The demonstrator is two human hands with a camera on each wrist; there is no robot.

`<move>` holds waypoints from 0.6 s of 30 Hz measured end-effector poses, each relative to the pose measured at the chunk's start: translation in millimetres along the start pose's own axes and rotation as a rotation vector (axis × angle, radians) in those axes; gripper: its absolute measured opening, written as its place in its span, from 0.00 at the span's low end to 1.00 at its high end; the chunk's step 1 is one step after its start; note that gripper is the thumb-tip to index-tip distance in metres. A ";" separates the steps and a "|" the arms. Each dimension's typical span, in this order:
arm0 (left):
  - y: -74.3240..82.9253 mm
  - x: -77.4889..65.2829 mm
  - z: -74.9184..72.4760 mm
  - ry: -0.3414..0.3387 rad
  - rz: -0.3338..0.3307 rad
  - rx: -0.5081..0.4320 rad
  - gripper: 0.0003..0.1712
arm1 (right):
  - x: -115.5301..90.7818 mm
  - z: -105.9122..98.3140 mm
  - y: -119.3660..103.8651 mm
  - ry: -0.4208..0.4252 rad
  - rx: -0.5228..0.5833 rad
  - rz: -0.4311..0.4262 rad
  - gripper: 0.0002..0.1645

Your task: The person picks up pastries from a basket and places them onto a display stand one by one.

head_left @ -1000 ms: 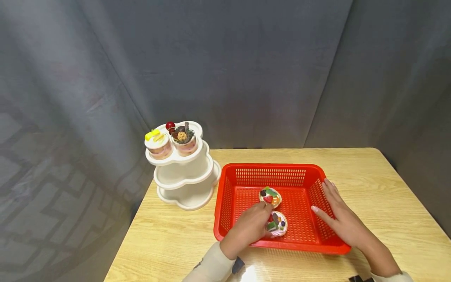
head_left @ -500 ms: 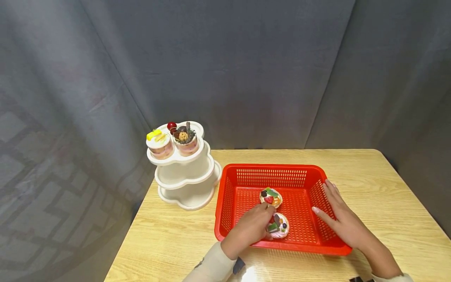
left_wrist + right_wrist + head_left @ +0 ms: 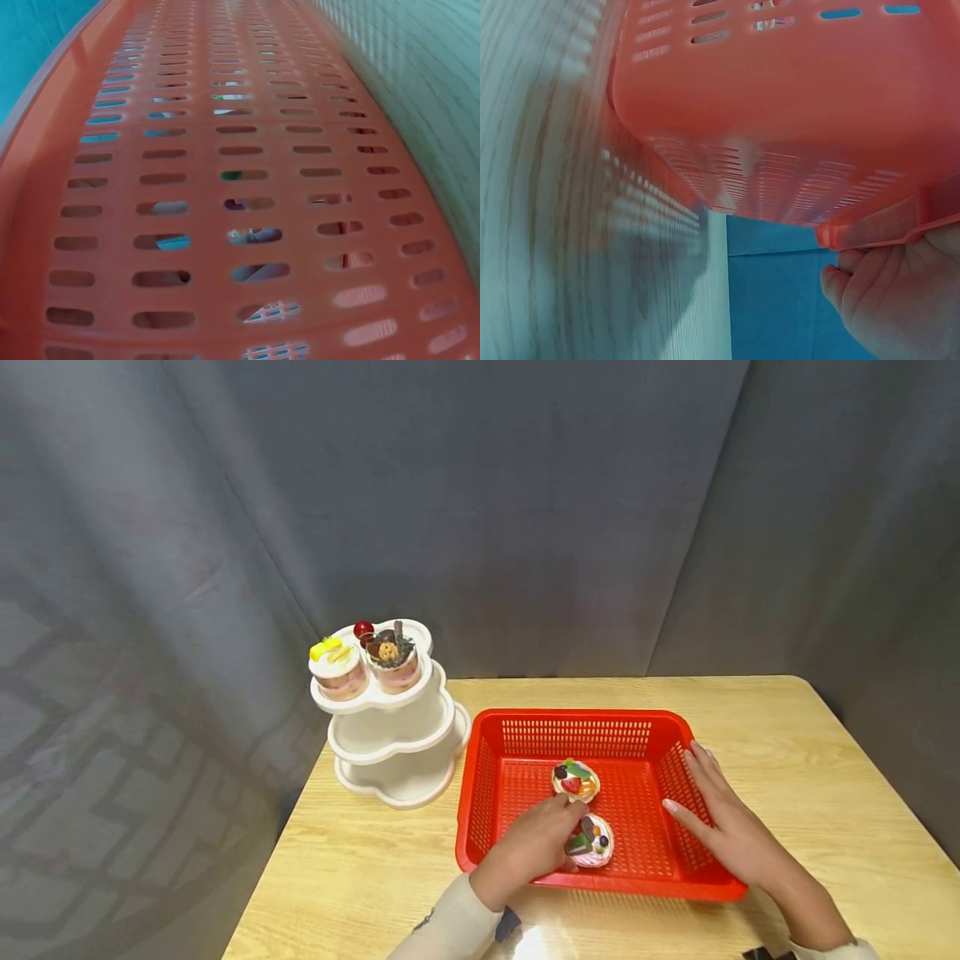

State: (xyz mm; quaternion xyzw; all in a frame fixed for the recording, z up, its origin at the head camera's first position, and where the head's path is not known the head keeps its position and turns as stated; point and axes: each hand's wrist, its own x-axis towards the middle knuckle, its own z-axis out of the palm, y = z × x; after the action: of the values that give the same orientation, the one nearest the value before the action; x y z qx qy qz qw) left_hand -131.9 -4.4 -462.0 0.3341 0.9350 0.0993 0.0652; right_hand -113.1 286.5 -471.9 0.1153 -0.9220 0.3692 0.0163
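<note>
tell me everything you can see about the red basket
The red basket is a rectangular, plastic-looking tub with slotted walls, a perforated floor and a plain rim. It sits upright on the wooden table, right of the white tiered stand. Two fruit-topped tarts are inside. The right hand rests on its right rim; the left hand reaches in over the near side, and whether it touches the basket is unclear.

Pale wood-grain table (image 3: 787, 768), red slotted basket (image 3: 577, 716) on it, white tiered stand (image 3: 393, 727) alongside
</note>
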 end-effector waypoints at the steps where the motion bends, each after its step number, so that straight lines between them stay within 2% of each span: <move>1: 0.2 -0.4 0.0 0.000 0.001 -0.002 0.38 | 0.0 -0.3 0.2 -0.005 0.000 0.004 0.51; 12: 0.1 4.5 4.3 0.012 -0.015 0.063 0.37 | -0.4 -1.8 0.1 -0.003 -0.010 0.013 0.49; 18: -2.6 2.0 4.8 0.052 -0.033 -0.001 0.41 | -1.0 -0.7 1.0 -0.008 -0.003 0.008 0.48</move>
State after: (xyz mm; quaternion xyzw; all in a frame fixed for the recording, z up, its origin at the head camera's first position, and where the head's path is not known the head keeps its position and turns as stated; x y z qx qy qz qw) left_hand -134.1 -4.4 -467.3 0.3161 0.9416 0.1075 0.0429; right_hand -112.4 287.9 -472.1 0.1128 -0.9231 0.3675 0.0114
